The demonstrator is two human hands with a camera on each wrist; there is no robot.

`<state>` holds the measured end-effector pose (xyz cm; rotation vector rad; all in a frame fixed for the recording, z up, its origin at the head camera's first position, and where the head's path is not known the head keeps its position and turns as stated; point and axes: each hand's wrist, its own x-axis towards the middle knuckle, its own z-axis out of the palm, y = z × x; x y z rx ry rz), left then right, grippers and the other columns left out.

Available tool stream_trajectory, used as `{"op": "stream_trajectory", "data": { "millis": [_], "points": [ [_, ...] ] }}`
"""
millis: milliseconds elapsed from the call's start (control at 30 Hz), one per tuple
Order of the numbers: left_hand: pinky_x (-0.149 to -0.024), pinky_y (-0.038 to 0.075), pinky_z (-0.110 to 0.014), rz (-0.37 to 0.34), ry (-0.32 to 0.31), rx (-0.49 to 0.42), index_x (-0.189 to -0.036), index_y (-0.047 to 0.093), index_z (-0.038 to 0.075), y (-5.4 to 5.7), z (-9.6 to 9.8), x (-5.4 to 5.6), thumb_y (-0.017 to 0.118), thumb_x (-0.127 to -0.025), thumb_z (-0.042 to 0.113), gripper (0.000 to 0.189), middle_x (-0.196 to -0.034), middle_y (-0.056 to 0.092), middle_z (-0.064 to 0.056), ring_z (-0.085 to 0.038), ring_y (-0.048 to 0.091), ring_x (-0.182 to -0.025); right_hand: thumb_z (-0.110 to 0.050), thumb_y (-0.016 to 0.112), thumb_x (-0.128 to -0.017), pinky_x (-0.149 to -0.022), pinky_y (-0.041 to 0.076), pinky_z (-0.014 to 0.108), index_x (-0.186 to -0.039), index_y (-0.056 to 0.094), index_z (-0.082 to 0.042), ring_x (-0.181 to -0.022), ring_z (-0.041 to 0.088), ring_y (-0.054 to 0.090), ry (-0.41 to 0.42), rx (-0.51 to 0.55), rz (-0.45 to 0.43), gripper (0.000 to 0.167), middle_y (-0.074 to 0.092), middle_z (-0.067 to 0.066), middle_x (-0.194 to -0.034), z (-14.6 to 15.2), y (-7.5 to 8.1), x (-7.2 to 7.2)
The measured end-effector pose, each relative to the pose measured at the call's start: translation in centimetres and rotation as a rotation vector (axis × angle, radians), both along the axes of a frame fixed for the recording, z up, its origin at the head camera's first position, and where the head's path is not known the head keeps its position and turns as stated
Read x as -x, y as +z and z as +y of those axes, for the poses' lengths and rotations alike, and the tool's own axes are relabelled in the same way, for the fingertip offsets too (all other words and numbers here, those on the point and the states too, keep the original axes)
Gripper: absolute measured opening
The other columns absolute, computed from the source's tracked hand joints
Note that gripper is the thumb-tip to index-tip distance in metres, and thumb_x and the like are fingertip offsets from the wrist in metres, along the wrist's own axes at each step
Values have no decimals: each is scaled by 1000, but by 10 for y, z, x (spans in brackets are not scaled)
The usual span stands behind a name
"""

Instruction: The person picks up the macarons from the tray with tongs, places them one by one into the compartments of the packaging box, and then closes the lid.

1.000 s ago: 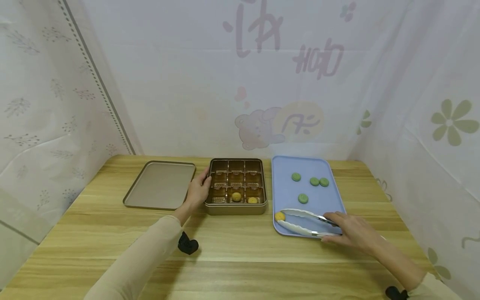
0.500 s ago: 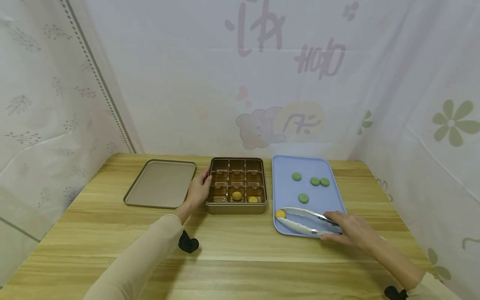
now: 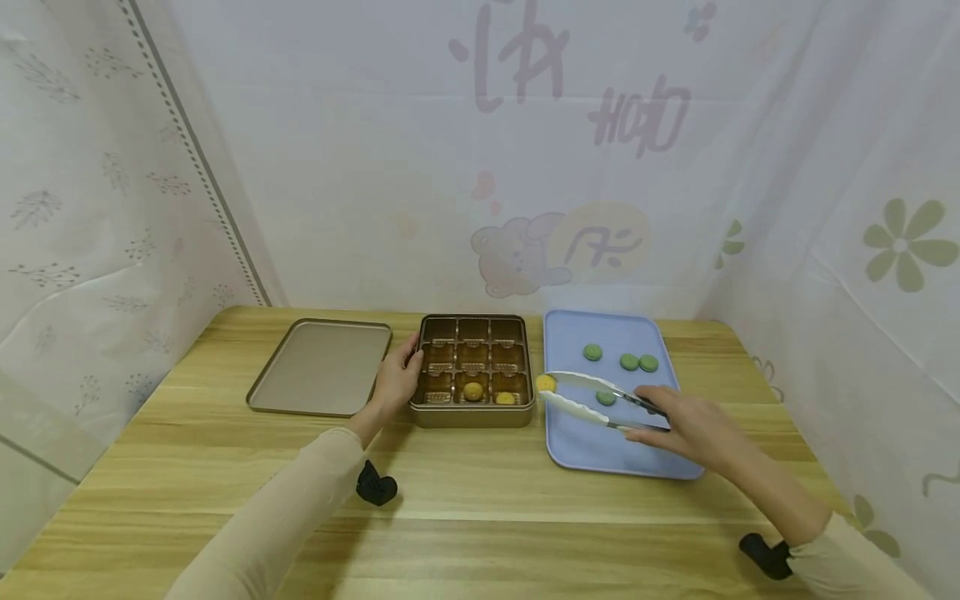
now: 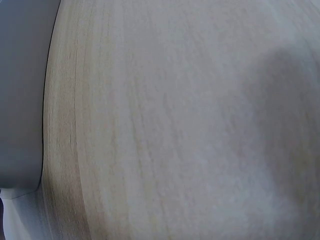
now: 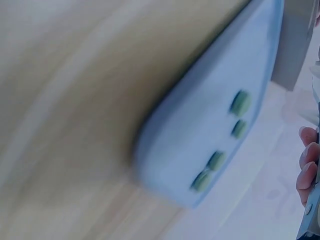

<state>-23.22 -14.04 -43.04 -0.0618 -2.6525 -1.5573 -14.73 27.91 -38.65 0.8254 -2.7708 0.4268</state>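
In the head view my right hand [image 3: 693,425] grips metal tongs [image 3: 600,400] with pale scalloped tips. Between those tips sits a yellow round cookie [image 3: 546,383], above the tray's left edge, just right of the box. My left hand [image 3: 396,379] rests with its fingers and thumb against the left side of a bronze box [image 3: 472,418] divided into square compartments. Two yellow cookies lie in its front row: one [image 3: 472,392] in the middle compartment, another [image 3: 506,398] in the right. Several green cookies [image 3: 592,352] lie on the blue tray [image 3: 566,450].
A flat bronze lid [image 3: 322,367] lies left of the box on the wooden table [image 3: 450,533]. Printed cloth [image 3: 375,167] hangs behind and at both sides. In the right wrist view, the tray [image 5: 165,145] and fingers [image 5: 307,172] on the tongs show.
The right hand has lifted the tongs and the yellow cookie off the tray's front left corner and moved them away from me, slightly left. The left hand and box have stayed put.
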Motion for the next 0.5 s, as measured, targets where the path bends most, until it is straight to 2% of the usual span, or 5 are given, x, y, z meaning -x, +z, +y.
{"op": "stream_trajectory", "data": {
  "millis": [133, 233, 333, 367, 500],
  "points": [
    [-110, 29, -46, 4, -1, 1, -146, 30, 1, -1, -1, 1, 39, -102, 12, 46, -149, 32, -17, -32, 28, -138, -45, 74, -77, -59, 50, 27, -111, 62, -8, -74, 8, 59, 46, 22, 6, 51, 66, -1, -91, -22, 3, 11],
    [-109, 32, -46, 7, -5, 4, -146, 30, 1, -1, 0, 1, 39, -102, 12, 47, -149, 33, -18, -31, 31, -137, -45, 75, -75, -55, 47, 23, -110, 62, -9, -68, 5, 54, 103, 27, 66, 52, 64, -4, -86, -41, 4, 19],
    [-107, 35, -45, 5, -7, 3, -147, 30, 1, -2, 0, 2, 39, -102, 13, 47, -149, 33, -17, -31, 34, -136, -45, 77, -73, -52, 45, 20, -110, 63, -8, -64, 5, 54, 163, 31, 136, 55, 65, -1, -84, -60, 6, 27],
    [-105, 37, -45, 2, -9, 0, -147, 30, 1, -2, 0, 2, 39, -102, 13, 47, -149, 32, -17, -33, 40, -131, -45, 77, -72, -51, 45, 19, -110, 63, -7, -63, 6, 55, 183, 31, 151, 56, 65, 0, -84, -66, 6, 29],
    [-108, 34, -44, 0, -3, -4, -146, 30, 1, -2, -1, 1, 39, -102, 13, 47, -149, 33, -16, -33, 38, -132, -55, 68, -78, -50, 46, 20, -111, 62, -6, -65, 10, 60, 228, 28, 167, 60, 66, 2, -85, -89, 7, 38]
  ]
}}
